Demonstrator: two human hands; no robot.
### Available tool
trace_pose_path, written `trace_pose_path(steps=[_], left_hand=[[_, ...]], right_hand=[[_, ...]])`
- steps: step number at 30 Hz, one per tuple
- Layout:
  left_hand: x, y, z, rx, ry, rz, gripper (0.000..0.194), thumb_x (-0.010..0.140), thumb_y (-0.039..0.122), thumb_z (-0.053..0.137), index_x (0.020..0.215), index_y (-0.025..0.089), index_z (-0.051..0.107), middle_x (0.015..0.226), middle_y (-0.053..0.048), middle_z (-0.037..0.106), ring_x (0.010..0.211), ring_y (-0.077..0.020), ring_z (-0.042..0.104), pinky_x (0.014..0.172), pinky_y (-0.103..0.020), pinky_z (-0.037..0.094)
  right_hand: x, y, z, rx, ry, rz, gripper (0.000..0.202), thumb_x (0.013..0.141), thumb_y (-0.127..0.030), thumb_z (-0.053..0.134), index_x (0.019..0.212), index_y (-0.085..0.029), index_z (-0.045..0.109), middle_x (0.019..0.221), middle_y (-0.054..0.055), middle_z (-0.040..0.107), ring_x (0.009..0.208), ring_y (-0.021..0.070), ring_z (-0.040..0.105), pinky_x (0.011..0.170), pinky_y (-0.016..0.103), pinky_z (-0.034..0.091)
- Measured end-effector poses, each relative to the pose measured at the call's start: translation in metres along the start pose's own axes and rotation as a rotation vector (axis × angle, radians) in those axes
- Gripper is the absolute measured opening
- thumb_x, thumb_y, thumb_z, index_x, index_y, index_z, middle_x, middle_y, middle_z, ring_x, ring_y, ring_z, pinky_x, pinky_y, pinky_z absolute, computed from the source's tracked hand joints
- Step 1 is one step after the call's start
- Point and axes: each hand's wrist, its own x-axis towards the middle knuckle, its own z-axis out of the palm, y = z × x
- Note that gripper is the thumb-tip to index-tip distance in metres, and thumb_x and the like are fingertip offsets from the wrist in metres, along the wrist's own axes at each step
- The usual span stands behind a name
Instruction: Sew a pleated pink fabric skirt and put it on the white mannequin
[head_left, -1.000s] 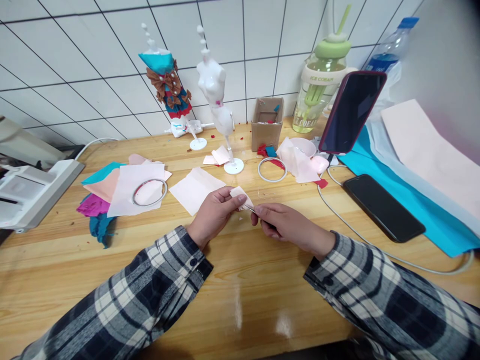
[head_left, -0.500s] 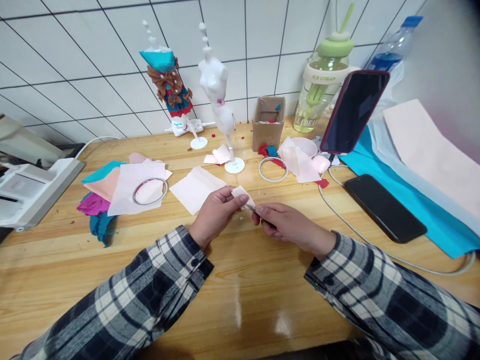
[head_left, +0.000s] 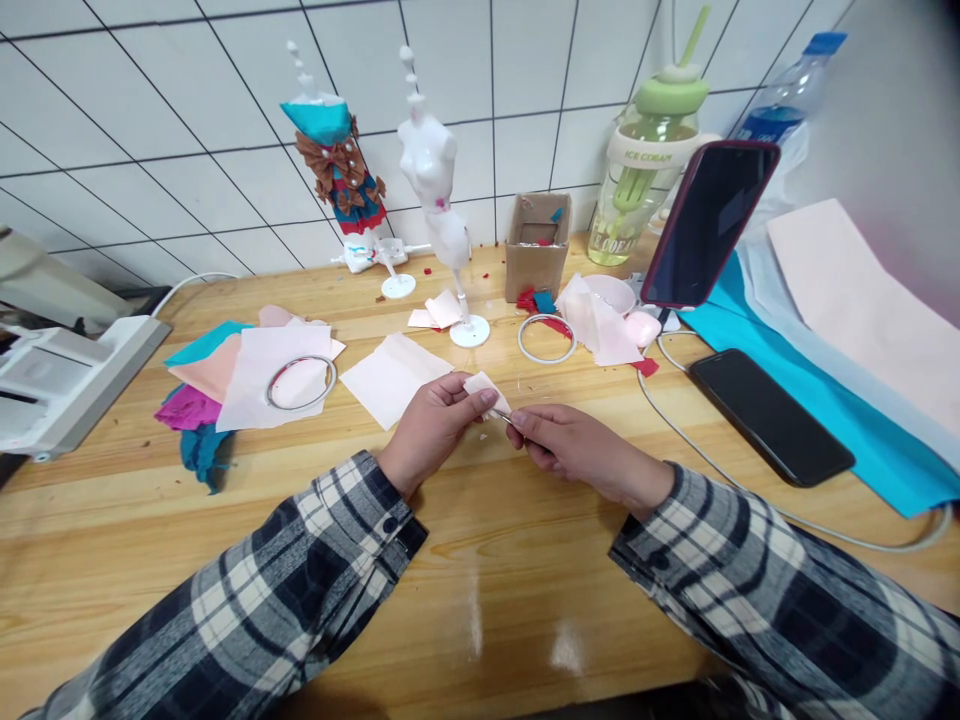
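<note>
My left hand [head_left: 427, 425] pinches a small folded piece of pale pink paper [head_left: 486, 388] between thumb and fingers. Closed around a small pair of scissors [head_left: 504, 416] is my right hand [head_left: 566, 445]; the thin metal blades reach the lower edge of the paper, and the handles are mostly hidden by the fingers. A tiny pale clipping [head_left: 483, 436] shows just below the paper. Beyond my left hand lies a larger pale pink sheet [head_left: 390, 375] on the wooden table [head_left: 450, 600].
A bare white mannequin [head_left: 436, 190] and a dressed mannequin [head_left: 334, 165] stand near the tiled wall. Behind my right hand are a metal ring [head_left: 547, 358], a cardboard box [head_left: 536, 260] and paper scraps. A phone [head_left: 769, 415], cable and blue sheet [head_left: 855, 420] lie right.
My right hand's fingers have shifted slightly on the scissors, with the blades still at the paper's edge. My left hand and the paper hold nearly the same place.
</note>
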Motion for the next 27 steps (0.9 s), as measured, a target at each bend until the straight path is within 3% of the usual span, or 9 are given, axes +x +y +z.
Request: trace_pose_path(steps=[16,23,27], left_hand=[[0.0001,0.0012,0.0005,-0.022,0.007,-0.005,0.022,0.075,0.033,0.076,0.081,0.014,0.067,0.076,-0.003,0.067,0.068,-0.0134,0.059,0.071,-0.028,0.046],[-0.001,0.0028,0.006,-0.072,0.079,0.031,0.022,0.074,0.033,0.076,0.079,0.015,0.064,0.076,-0.002,0.067,0.069,-0.0141,0.06,0.068,-0.027,0.046],[-0.0012,0.0011,0.0071,-0.063,0.154,0.079,0.022,0.074,0.033,0.077,0.081,0.016,0.064,0.075,0.0,0.066,0.07,-0.0125,0.058,0.069,-0.025,0.045]], right_hand=[[0.0035,0.0053,-0.0005,-0.064,0.015,-0.065,0.04,0.092,-0.053,0.043,0.074,-0.018,0.051,0.052,-0.007,0.037,0.046,0.0083,0.032,0.047,0.023,0.024],[0.0016,0.0031,0.0035,-0.103,0.012,-0.094,0.041,0.092,-0.054,0.039,0.08,-0.018,0.055,0.053,-0.006,0.039,0.049,0.0098,0.036,0.05,0.024,0.029],[0.0001,0.0037,0.0074,-0.297,0.19,-0.216,0.035,0.082,-0.051,0.06,0.073,-0.018,0.055,0.064,-0.003,0.047,0.06,0.0114,0.043,0.058,0.025,0.033]])
